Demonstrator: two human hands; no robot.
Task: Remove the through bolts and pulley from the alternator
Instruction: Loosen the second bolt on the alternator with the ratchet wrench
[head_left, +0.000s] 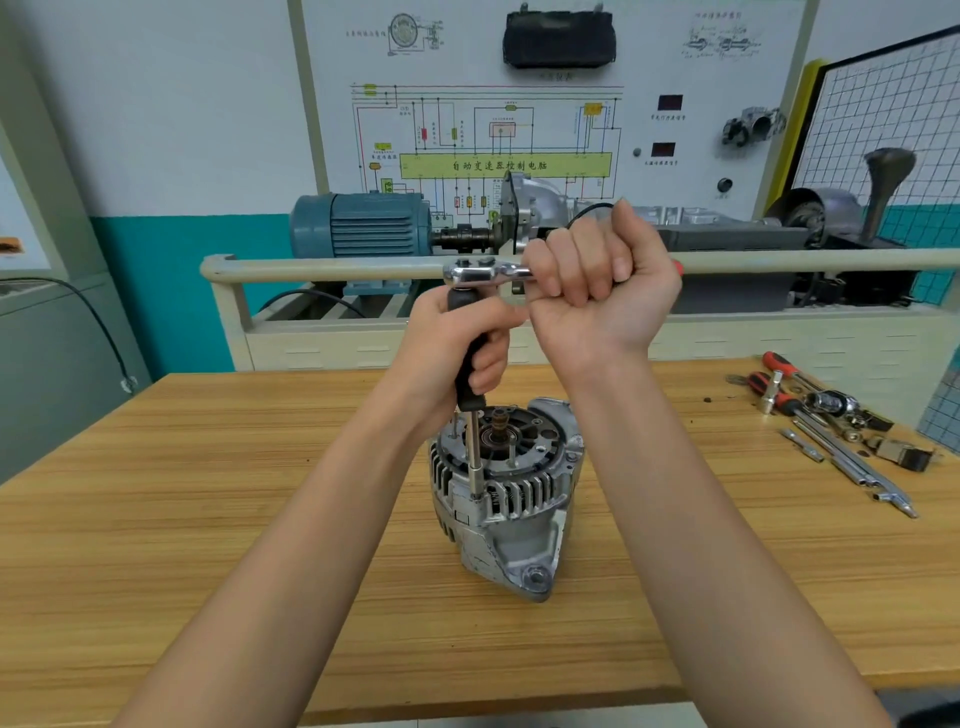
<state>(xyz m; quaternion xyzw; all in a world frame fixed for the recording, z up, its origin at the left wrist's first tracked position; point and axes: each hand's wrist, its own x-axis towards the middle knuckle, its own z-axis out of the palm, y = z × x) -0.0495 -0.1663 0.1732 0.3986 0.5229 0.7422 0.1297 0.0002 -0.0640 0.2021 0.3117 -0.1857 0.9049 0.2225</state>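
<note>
One alternator (506, 499) stands unclamped on the wooden bench (208, 519), directly below both hands. Left hand (457, 343) grips the black extension driver (470, 364) seated on a through bolt (475, 496); right hand (597, 275) is clenched around the ratchet handle (488, 273). A sideways pull could tip the housing or slip the socket off, rounding the bolt head.

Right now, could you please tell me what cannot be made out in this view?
- Bolt head: covered by the extension bar tip on the alternator.
- Ratchet handle: hidden inside the right hand.
- Loose tools: too small to identify.
</note>
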